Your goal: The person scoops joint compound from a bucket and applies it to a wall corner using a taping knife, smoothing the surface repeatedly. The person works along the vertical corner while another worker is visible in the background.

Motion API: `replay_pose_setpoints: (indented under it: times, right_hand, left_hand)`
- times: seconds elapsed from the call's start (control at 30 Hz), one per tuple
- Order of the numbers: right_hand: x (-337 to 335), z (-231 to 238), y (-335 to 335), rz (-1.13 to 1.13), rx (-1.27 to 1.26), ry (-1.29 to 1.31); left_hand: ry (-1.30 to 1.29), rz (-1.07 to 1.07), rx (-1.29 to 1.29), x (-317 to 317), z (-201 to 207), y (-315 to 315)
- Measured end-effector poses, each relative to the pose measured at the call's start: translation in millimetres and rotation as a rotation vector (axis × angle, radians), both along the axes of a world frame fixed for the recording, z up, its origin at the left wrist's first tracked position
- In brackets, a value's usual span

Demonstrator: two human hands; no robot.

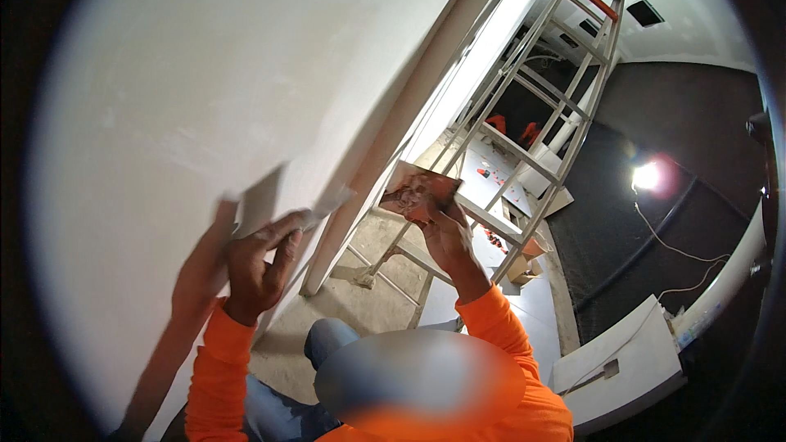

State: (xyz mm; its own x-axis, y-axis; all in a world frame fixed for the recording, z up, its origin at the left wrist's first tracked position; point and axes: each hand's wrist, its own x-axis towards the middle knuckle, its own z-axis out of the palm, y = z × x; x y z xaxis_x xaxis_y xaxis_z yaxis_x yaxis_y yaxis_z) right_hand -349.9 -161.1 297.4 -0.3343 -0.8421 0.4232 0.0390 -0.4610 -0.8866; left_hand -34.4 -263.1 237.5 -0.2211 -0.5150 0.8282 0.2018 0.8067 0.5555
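Working at the edge of a pale wall (196, 90), the person has both hands raised and busy. The left hand (262, 266) pinches a thin flat scraper (332, 201) between thumb and fingers; its blade is blurred, and whether it touches the wall cannot be told. The right hand (446, 237) grips a flat square plate (420, 190) from below, near the wall's edge, with wet-looking smears across its face.

As for progress, the wall looks largely coated: its broad face is smooth, with only faint lighter patches. The smears suggest that the filling or smoothing is partway through rather than finished, with some paste left to use. How much of the edge strip (385, 127) is done cannot be judged from here.

Beyond the plate a tall ladder (521, 154) stands close by, likely limiting room on the right. The arm's shadow (184, 303) falls on the wall, dimming part of the surface near the left hand. A bright lamp (647, 176) shines against a dark wall (655, 115). A cardboard box (524, 268) sits past the ladder's lower rungs, and a white panel (626, 356) lies at lower right. The bare floor (327, 304) shows beside the person's knee (329, 337).
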Motion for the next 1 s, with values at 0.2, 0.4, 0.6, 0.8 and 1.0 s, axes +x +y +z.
replay_pose_setpoints:
  times: [0.2, 0.4, 0.6, 0.8, 1.0]
  right_hand:
    - [30.7, -28.2, 24.7, 0.310, -0.247, 0.010]
    - [20.1, -22.9, 16.9, 0.191, -0.315, 0.756]
    - [18.5, -40.2, 25.4, -0.225, -0.209, 1.053]
    - [49.7, -75.0, 48.6, 0.190, 0.074, -0.451]
    - [72.6, -60.5, 42.1, 0.042, 0.018, -0.535]
  left_hand:
    - [0.374, -0.717, 0.940, -39.8, -27.5, 71.3]
    - [0.375, -0.790, 1.025, -27.1, -23.7, 84.7]
    - [0.452, -0.754, 0.983, -15.3, -28.0, 87.0]
    - [0.441, -0.570, 0.944, -25.5, -42.1, 73.9]
    - [0.485, -0.684, 1.118, -48.6, -61.3, 102.7]
